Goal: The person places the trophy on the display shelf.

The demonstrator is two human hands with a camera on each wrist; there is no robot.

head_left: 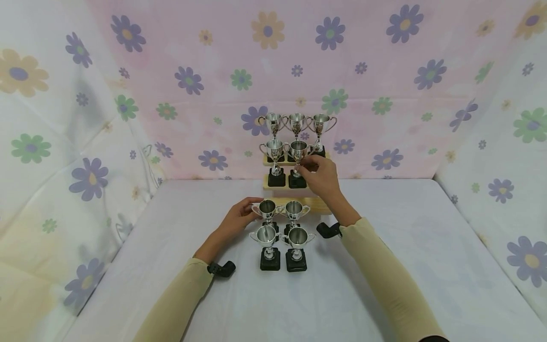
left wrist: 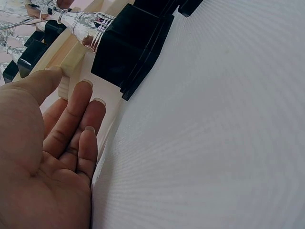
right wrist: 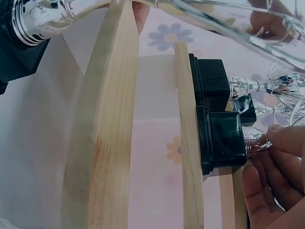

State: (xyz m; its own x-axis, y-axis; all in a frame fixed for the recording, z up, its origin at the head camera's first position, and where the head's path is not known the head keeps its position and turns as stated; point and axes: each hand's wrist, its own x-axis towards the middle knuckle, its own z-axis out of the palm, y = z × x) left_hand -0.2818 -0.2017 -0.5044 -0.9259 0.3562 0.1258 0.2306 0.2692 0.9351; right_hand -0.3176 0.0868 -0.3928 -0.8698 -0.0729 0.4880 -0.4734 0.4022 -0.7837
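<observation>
A stepped wooden stand holds silver trophies with black bases. My right hand reaches to the middle step and pinches the stem of the right trophy there; the right wrist view shows the fingers on the stem just above its black base. My left hand lies beside the left trophy on the lowest step. In the left wrist view its fingers are straight against the wooden edge, next to a black base, and hold nothing.
Three trophies line the top step, with another on the middle step. Two more stand on the white tablecloth in front of the stand. Flowered cloth walls the back and both sides.
</observation>
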